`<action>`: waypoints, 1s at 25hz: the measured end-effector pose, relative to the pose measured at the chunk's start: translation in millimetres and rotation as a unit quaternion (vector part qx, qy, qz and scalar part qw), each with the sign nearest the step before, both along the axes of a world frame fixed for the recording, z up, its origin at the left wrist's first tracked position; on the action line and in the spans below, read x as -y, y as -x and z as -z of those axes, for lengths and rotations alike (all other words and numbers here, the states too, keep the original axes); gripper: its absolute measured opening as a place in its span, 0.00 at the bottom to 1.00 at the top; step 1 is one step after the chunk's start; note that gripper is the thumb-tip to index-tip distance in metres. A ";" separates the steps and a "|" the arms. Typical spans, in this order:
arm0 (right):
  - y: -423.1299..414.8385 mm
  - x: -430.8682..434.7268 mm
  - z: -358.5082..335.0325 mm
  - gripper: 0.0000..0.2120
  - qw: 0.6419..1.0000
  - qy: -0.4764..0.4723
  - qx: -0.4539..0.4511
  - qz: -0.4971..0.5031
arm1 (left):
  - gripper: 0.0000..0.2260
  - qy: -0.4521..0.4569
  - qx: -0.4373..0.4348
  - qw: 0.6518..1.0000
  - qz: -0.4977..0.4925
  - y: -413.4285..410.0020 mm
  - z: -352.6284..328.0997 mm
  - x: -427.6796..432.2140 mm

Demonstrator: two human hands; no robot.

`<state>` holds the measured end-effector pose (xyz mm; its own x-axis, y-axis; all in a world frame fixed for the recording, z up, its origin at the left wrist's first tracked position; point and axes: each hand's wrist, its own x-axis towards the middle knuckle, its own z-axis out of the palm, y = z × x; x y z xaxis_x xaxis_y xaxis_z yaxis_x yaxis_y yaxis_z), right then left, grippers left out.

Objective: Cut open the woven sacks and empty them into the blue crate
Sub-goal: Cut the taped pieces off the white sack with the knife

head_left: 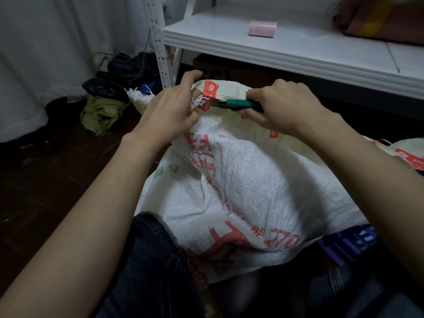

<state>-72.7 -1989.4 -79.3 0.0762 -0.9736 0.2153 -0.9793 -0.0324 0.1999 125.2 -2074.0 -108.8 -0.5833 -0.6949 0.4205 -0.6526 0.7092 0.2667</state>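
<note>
Head view, looking down at two bare arms and a big load. Biggest of all: a white shelf (298, 49) across the top, its front edge hanging just past the hands. Dark floor (46, 180) on the left, wide and bare, with room to move there. Next in size: a white sack (247, 180) with red print, slumped across the lap, its bottom edge on dark jeans (149, 260). Top edge of the sack sealed with pale tape (227, 90), lifted up between the hands. Under the sack on the right, a corner of the blue crate (348, 242), mostly covered, tight space there. Another taped sack (408, 152) at the right edge. A heap of dark bags (119, 72) and a green bag (101, 113) by the wall, well apart from the hands.

Left hand (169, 106) pinching the frayed corner of the sack top, thumb and fingers closed on it, pointer finger raised. Right hand (282, 106) wrapped tight round a green knife (238, 103), its tip touching the taped edge near a red label (210, 92). Smallest: a pink pad (262, 29) lying flat on the shelf.
</note>
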 end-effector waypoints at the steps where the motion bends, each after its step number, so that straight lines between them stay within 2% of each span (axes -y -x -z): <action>1: 1.6 -1.3 -2.5 0.20 1.000 0.003 0.013 -0.011 | 0.29 -0.006 -0.004 1.000 -0.002 -0.8 0.5 0.1; 4: 3.1 -4.8 -6.9 0.17 0.998 0.034 0.039 -0.042 | 0.30 -0.024 -0.016 1.000 0.001 -2.6 0.4 0.1; 8: -1.0 -2.1 -5.2 0.17 0.996 0.072 0.051 -0.029 | 0.30 -0.011 -0.011 1.000 0.004 -1.2 0.5 0.2; 20: -4.3 -1.5 -4.8 0.17 0.997 0.067 0.027 -0.032 | 0.29 -0.008 -0.006 1.000 0.003 -0.8 2.5 1.9; 25: -13.5 -1.3 -5.8 0.18 0.999 0.050 -0.001 -0.003 | 0.31 0.021 0.048 0.999 -0.013 1.5 -0.2 -3.6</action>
<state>-59.2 -1988.1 -73.5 0.0823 -0.9466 0.3116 -0.9786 -0.0175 0.2053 123.7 -2070.4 -108.6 -0.6049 -0.6931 0.3920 -0.6920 0.7011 0.1720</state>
